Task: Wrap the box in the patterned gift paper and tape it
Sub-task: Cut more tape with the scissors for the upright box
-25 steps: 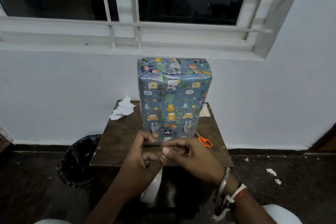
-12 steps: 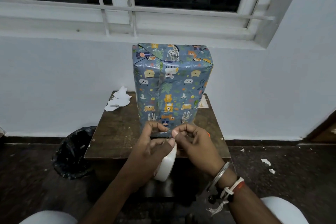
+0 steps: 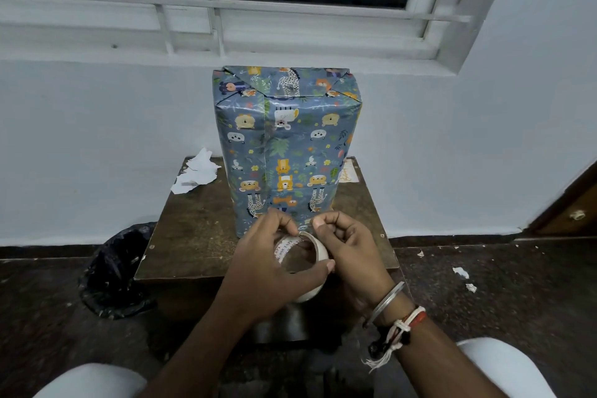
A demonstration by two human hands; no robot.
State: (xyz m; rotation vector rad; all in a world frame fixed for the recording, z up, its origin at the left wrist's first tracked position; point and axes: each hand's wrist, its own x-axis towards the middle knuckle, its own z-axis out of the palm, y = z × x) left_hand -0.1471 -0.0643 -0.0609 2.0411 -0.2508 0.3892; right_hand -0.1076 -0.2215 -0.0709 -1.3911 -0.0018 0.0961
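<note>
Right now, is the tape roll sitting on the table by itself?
No, the left hand grips the tape roll while the right hand pinches at its edge.

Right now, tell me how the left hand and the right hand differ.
The left hand wraps around the tape roll, with its thumb across the front. The right hand only pinches at the roll's top rim with curled fingertips, seemingly hunting for the tape's end. The right wrist wears a metal bangle and threads, while the left wrist is bare. Both hands are at the roll, just in front of the wrapped box.
</note>
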